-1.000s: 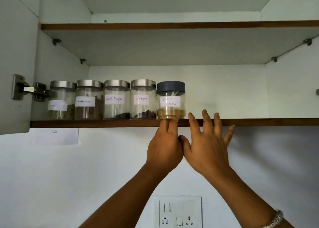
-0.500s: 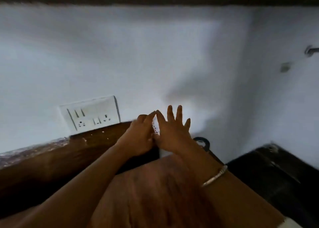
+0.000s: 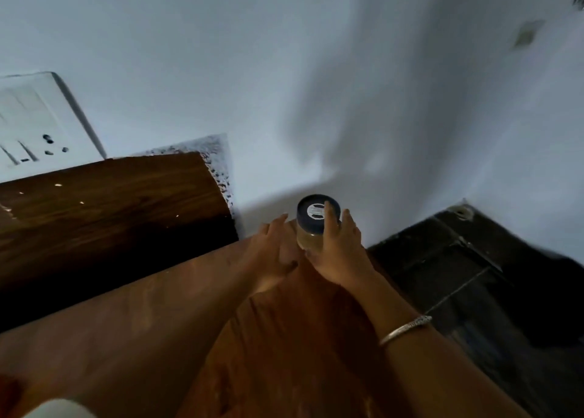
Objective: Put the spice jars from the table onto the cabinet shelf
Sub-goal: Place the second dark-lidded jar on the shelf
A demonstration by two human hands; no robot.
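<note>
A glass spice jar (image 3: 307, 240) with a dark blue lid (image 3: 311, 212) stands at the far end of the brown table (image 3: 284, 348), close to the white wall. My right hand (image 3: 343, 255) wraps it from the right, with fingers over the lid and side. My left hand (image 3: 274, 249) lies just left of the jar, fingers spread, holding nothing; I cannot tell whether it touches the glass. The cabinet shelf is out of view.
A darker wooden slab (image 3: 110, 206) lies at the left, against the wall under a white socket plate (image 3: 34, 123). A black counter (image 3: 474, 278) borders the table on the right. A white object (image 3: 60, 409) shows at the bottom left edge.
My view has dropped from the shelf with its row of jars down to the table. Both hands came down, and my right hand has closed around a blue-lidded jar.
</note>
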